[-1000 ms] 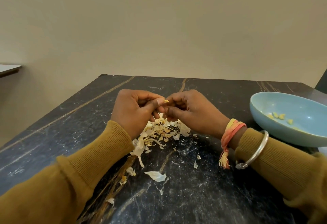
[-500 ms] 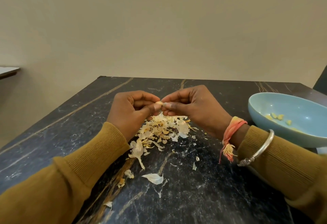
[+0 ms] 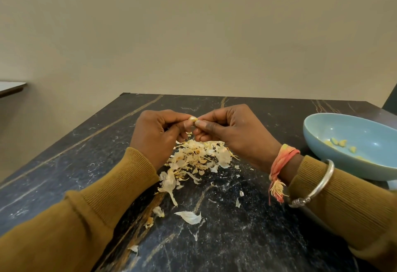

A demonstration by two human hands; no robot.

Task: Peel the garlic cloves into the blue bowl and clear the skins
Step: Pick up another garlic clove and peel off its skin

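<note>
1. The left hand [image 3: 156,134] held a pinching grip on the left end of the garlic clove [image 3: 192,118], with thumb and forefinger closed on it. Compared with one second before, the hand had risen slightly off the skins.
2. The garlic clove sat between the two hands, above the pile and clear of the surface [image 3: 247,239]. Its pale top showed between the thumb tips, where one second before only a small yellow tip was visible. Whether skin remained on it could not be told.
3. The pile of skins [image 3: 197,157] lay on the surface directly below the hands. With the hands raised, more of the pile was exposed than before. A loose skin flake [image 3: 189,217] lay nearer the person, in the same place as before.
4. The right hand [image 3: 234,134] held a pinching grip on the right end of the clove, thumbnail against it. It had risen together with the left hand.
5. The blue bowl [image 3: 343,164] stood just right of the right wrist and held several peeled cloves [image 3: 338,142]. Their arrangement looked unchanged over the second, so no clove had been added.
6. Assessment: peeling of this clove was probably in progress. Transfer to the bowl and clearing of the skins both remained.
</note>
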